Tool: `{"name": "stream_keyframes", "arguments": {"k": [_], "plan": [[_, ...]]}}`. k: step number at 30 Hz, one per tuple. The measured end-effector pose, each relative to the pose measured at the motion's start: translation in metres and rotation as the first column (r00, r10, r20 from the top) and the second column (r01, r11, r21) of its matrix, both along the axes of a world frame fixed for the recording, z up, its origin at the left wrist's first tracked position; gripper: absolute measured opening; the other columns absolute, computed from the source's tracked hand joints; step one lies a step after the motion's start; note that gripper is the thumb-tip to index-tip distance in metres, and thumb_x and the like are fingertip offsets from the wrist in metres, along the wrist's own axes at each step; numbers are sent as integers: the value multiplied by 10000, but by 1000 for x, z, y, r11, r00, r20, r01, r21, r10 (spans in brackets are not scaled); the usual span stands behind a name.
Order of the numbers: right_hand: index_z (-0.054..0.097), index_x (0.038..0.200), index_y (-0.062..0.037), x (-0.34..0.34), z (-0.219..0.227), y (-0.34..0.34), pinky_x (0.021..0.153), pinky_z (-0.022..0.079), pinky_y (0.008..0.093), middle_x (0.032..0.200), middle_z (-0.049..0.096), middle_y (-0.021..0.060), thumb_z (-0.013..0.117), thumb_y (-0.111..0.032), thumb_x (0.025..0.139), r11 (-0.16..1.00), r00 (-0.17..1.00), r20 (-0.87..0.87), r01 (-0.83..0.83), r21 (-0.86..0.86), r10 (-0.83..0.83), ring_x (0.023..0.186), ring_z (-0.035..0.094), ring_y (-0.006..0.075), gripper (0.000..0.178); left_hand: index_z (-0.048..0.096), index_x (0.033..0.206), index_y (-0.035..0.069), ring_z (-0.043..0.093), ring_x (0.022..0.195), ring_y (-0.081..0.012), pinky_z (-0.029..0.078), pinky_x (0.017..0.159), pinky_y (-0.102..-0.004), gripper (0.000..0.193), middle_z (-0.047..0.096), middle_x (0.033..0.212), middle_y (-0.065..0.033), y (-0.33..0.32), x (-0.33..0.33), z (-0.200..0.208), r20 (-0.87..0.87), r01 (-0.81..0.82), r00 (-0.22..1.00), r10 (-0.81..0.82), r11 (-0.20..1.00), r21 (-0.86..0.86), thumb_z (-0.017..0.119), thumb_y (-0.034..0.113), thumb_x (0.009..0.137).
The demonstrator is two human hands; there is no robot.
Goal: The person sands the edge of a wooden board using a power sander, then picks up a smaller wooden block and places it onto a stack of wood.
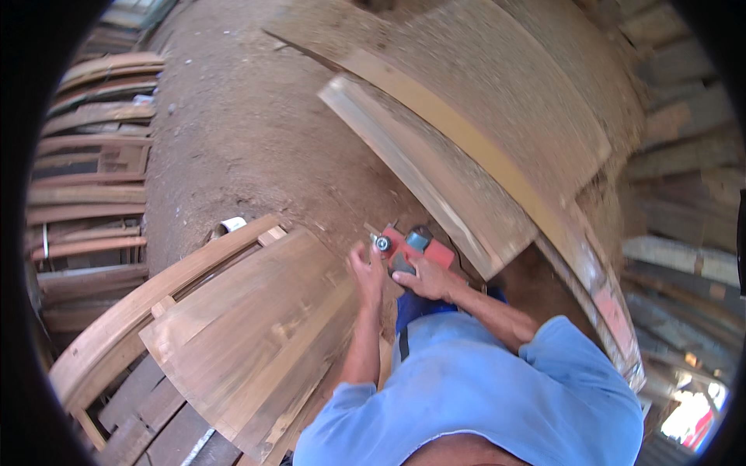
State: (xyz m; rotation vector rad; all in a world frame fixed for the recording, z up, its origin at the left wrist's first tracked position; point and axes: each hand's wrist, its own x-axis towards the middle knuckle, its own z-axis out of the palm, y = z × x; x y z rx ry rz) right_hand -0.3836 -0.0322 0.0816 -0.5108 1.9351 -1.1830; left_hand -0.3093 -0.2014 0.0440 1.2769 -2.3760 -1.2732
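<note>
Right hand [423,279] gripped red power tool [440,253]. Left hand [367,270] sat beside round metal fitting [382,243]; pinch indeterminable. Wooden panel [256,326] lay at left.

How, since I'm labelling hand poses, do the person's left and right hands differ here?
The right hand grips the red power tool; the left hand is beside its round metallic part, contact unclear. The left hand's fingers point up the picture; the right hand reaches leftward. Both are bare and at the same tool.
</note>
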Motion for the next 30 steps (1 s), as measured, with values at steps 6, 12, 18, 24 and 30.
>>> {"name": "stream_keyframes", "arguments": {"k": [6, 12, 18, 24, 30], "plan": [[620, 1191, 70, 41, -13, 103, 974, 474, 485, 1109, 667, 291, 594, -579, 920, 947, 977, 190, 28, 320, -93, 1115, 633, 424, 704, 504, 1285, -25, 599, 993, -259, 503, 896, -388, 467, 620, 1087, -113, 35, -111, -5, -71, -68, 989, 130, 822, 566, 634, 319, 997], [520, 1390, 0, 92, -47, 227, 1035, 451, 452, 1338, 578, 267, 565, -555, 944, 880, 931, 89, 299, 370, -354, 1239, 575, 400, 713, 431, 1377, -13, 522, 1235, -283, 437, 1054, -464, 478, 517, 1366, -147, 107, -145, -10, -97, -87, 959, 266, 604, 792, 517, 324, 1050], [420, 1486, -31, 139, -115, 341, 1100, 406, 405, 1457, 513, 223, 607, -524, 929, 739, 771, 136, 520, 429, -622, 1368, 483, 362, 767, 397, 1440, -64, 517, 1299, -364, 443, 1066, -482, 618, 496, 1442, -238, 136, -161, -17, -82, -229, 948, 307, 837, 497, 374, 432, 1071], [505, 1411, -4, 162, -196, 425, 1066, 429, 423, 1390, 567, 252, 686, -494, 871, 570, 631, 4, 698, 434, -776, 1297, 545, 385, 751, 389, 1424, -107, 538, 1269, -393, 433, 1081, -483, 658, 517, 1403, -272, 140, -161, -1, -37, -195, 977, 212, 943, 271, 356, 446, 1068], [419, 1465, -21, 167, -298, 488, 1092, 407, 395, 1392, 545, 267, 688, -368, 876, 456, 712, -52, 502, 734, -700, 1297, 528, 388, 735, 413, 1432, -76, 576, 1208, -368, 456, 1066, -472, 639, 548, 1360, -239, 136, -161, -6, 1, -267, 960, 280, 916, 298, 346, 445, 1068]]}}
